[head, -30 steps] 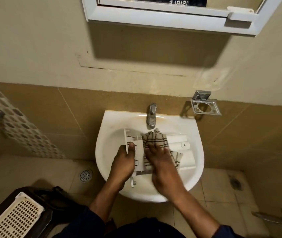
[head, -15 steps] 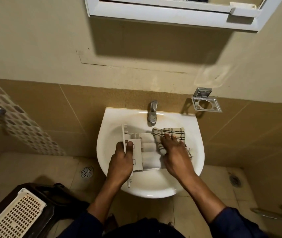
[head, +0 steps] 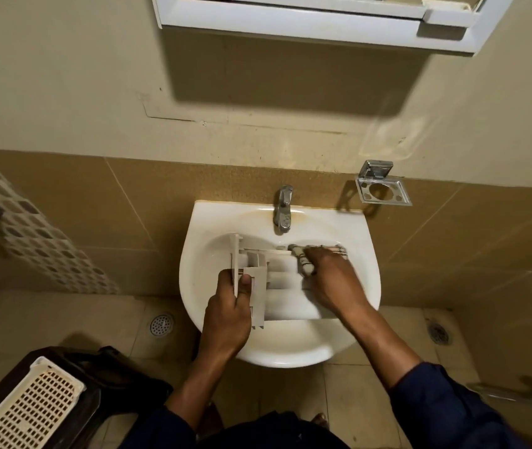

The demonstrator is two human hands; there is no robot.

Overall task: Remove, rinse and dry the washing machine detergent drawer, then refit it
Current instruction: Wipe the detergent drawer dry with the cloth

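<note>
The white plastic detergent drawer (head: 277, 286) lies across the white washbasin (head: 290, 351). My left hand (head: 230, 306) grips the drawer's left end, thumb over its front panel. My right hand (head: 332, 280) presses a checked cloth (head: 303, 259) onto the drawer's right part. Most of the cloth is hidden under that hand; only a bunched edge shows near the fingertips.
A chrome tap (head: 283, 209) stands at the basin's back and no water runs from it. A metal holder (head: 382, 186) hangs on the wall to the right. A dark stool with a cream perforated basket (head: 28, 413) sits on the floor at lower left. A white cabinet (head: 306, 17) hangs overhead.
My right hand has slid the cloth rightwards along the drawer, from its middle to its right end. The cloth is now more bunched under the hand. My left hand keeps its grip.
</note>
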